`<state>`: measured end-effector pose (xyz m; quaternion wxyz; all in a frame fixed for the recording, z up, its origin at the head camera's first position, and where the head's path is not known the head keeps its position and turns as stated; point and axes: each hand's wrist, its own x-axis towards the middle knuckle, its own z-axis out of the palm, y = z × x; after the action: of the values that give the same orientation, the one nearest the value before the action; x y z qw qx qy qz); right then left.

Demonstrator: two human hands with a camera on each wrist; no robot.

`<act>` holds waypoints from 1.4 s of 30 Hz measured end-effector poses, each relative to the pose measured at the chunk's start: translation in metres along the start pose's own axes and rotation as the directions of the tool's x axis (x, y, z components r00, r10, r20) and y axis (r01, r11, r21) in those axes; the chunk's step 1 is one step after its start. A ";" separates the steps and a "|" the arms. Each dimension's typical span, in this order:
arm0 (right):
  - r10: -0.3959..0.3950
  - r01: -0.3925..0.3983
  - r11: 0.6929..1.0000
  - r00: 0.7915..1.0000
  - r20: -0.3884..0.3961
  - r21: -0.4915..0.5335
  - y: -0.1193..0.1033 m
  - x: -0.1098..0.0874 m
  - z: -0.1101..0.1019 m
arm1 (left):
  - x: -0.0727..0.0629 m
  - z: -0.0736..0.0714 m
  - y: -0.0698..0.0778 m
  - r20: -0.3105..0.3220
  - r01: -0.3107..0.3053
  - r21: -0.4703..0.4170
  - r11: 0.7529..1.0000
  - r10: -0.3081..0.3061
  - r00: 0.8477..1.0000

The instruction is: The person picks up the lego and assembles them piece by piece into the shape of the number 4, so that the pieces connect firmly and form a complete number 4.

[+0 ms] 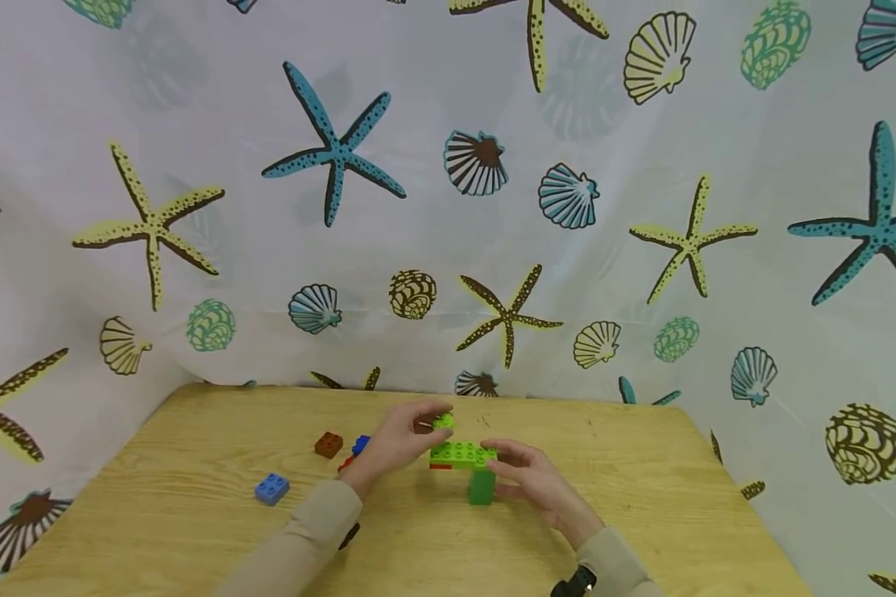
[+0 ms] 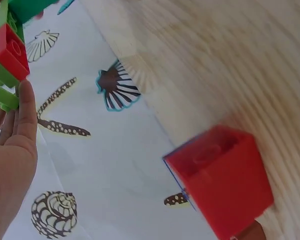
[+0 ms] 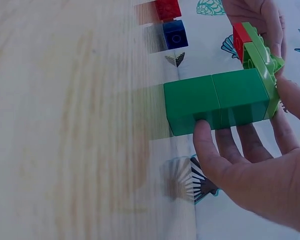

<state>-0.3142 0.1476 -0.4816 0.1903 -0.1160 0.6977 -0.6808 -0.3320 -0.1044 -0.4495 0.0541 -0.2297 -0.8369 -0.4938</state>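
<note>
Two dark green toy bricks (image 3: 215,102) stand stacked on the table under the right end of a long lime green brick (image 1: 459,454). Below that long brick's left end is a red brick (image 2: 12,47), clear of the tabletop. My left hand (image 1: 399,435) pinches a small lime green brick (image 1: 444,421) at the long brick's left end; whether the two are joined I cannot tell. From the right, my right hand (image 1: 539,482) holds the built piece, fingers along the dark green stack and thumb near the lime green brick.
On the wooden table (image 1: 216,448), left of the built piece, lie a brown brick (image 1: 328,444), a light blue brick (image 1: 272,489), a dark blue brick (image 1: 361,445) and a red brick (image 1: 346,463) partly behind my left arm. A patterned cloth (image 1: 418,249) hangs behind the table.
</note>
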 end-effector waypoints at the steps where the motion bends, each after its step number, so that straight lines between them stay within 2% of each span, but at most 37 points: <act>1: 0.003 -0.003 1.000 1.000 0.000 0.001 0.000 -0.001 0.000 | 0.000 0.003 0.001 0.012 -0.003 -0.006 1.000 0.003 1.000; 6: 0.010 -0.010 1.000 1.000 0.005 0.013 -0.001 -0.003 0.000 | -0.001 0.013 0.007 0.044 -0.047 0.001 0.999 0.047 0.998; 11: 0.008 -0.008 1.000 1.000 0.020 0.016 -0.002 -0.003 -0.002 | -0.001 0.018 0.010 0.073 -0.123 0.046 0.991 0.120 0.990; 14: 0.002 -0.002 1.000 1.000 0.020 0.011 -0.002 -0.004 -0.002 | -0.001 0.020 0.012 0.099 -0.142 0.054 0.988 0.136 0.986; 21: -0.024 0.024 1.000 1.000 -0.003 0.006 -0.002 -0.003 0.000 | 0.002 0.025 0.016 0.148 -0.129 0.067 0.989 0.118 0.982; 26: -0.042 0.042 0.999 0.999 0.011 0.011 -0.001 -0.003 0.000 | 0.004 0.029 0.018 0.173 -0.129 0.094 0.987 0.111 0.979; 35: -0.057 0.057 0.998 0.998 0.039 -0.012 -0.003 -0.005 -0.001 | 0.006 0.034 0.026 0.217 -0.191 0.137 0.972 0.159 0.963; 42: -0.052 0.052 0.999 0.997 0.053 -0.009 -0.002 -0.005 -0.003 | 0.006 0.036 0.028 0.233 -0.163 0.183 0.969 0.119 0.965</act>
<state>-0.3110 0.1518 -0.4794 0.1903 -0.1530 0.6925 -0.6788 -0.3199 -0.0606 -0.4435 0.0190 -0.3356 -0.8647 -0.3733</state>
